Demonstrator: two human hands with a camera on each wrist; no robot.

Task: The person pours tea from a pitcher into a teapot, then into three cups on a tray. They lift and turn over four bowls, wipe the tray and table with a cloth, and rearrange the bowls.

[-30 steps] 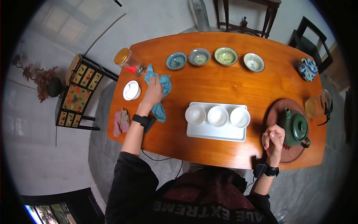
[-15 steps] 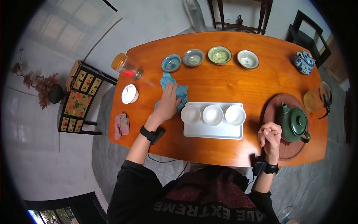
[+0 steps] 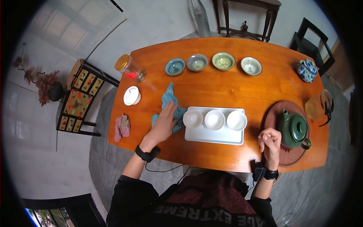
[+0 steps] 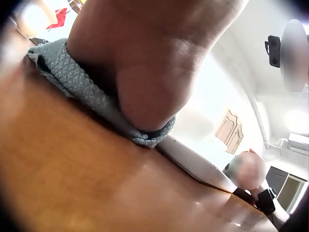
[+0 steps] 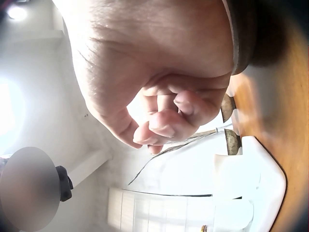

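Note:
My left hand [image 3: 163, 123] lies flat with its fingers extended on a crumpled blue cloth [image 3: 168, 96] on the wooden table, just left of a white tray [image 3: 214, 139]. In the left wrist view the cloth [image 4: 87, 92] is pressed under the palm against the tabletop. Three white cups, one of them a middle cup [image 3: 214, 120], stand in a row on the tray. My right hand [image 3: 270, 143] hangs loosely curled with nothing in it, beside the green teapot [image 3: 297, 130] on a round brown tray [image 3: 269, 117]. The right wrist view shows the same hand [image 5: 164, 82], its fingers bent.
Four bowls, including a yellow-green one [image 3: 223, 61], line the far side. A gold-lidded jar [image 3: 130, 70], a white lidded cup [image 3: 132, 95] and pink cloth [image 3: 122, 127] are at left. A glass pitcher [image 3: 315, 107] and a blue-white pot [image 3: 307, 70] stand at right.
My left hand has moved right and toward my body, dragging the blue cloth from near the jar to beside the white tray. The right hand stays loosely curled near the teapot.

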